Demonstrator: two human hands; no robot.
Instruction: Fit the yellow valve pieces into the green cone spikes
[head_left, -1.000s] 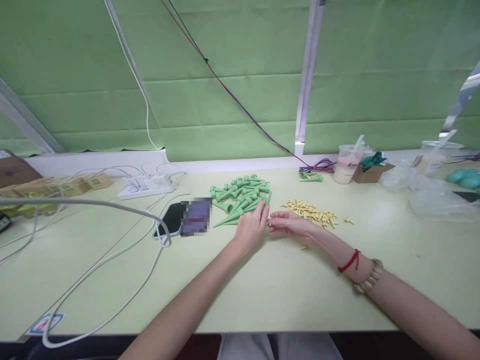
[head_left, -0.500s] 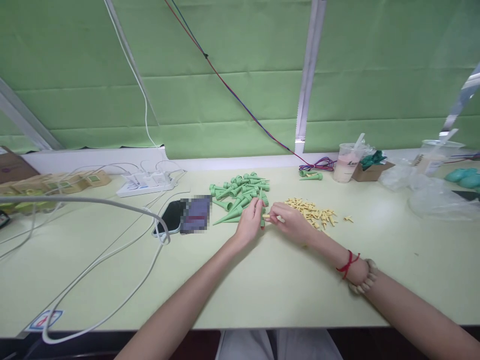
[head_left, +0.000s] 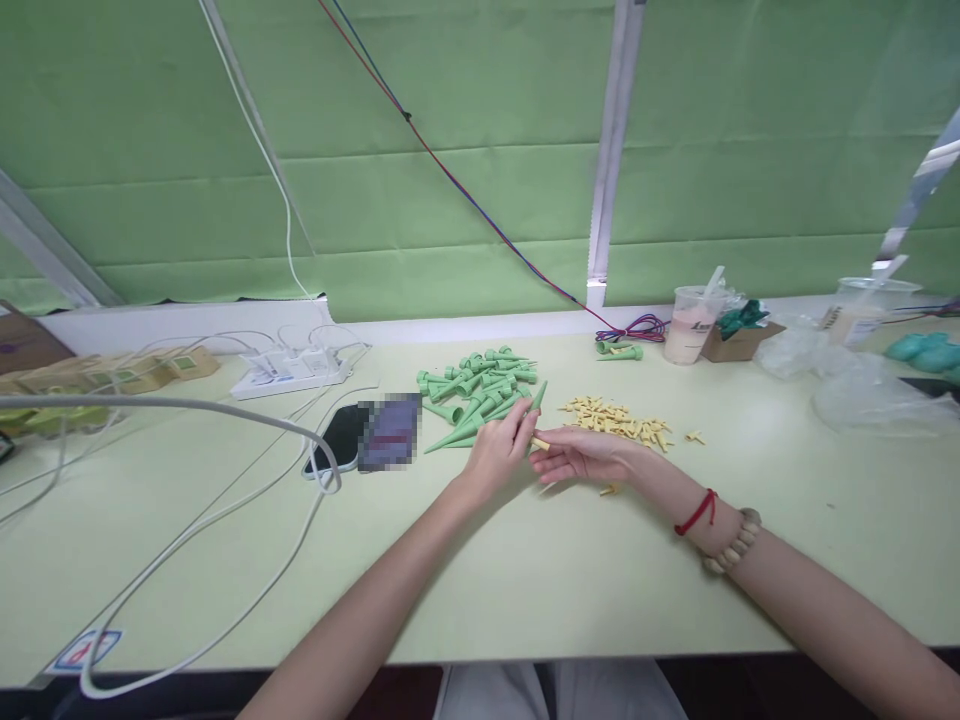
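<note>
Left hand grips a green cone, tip up, near the cone pile on the desk. Right hand has fingers loosely extended at a yellow piece (can't tell if pinched). Step looks like joining both; next move calls for steady alignment. Cone's wide end, any joint: hidden by fingers.

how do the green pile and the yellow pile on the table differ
The green pile has long, tapered pieces; the yellow pile has much smaller, stubby ones. The green pile lies near the left hand, the yellow pile near the right hand. Both are loose heaps on the table.
</note>
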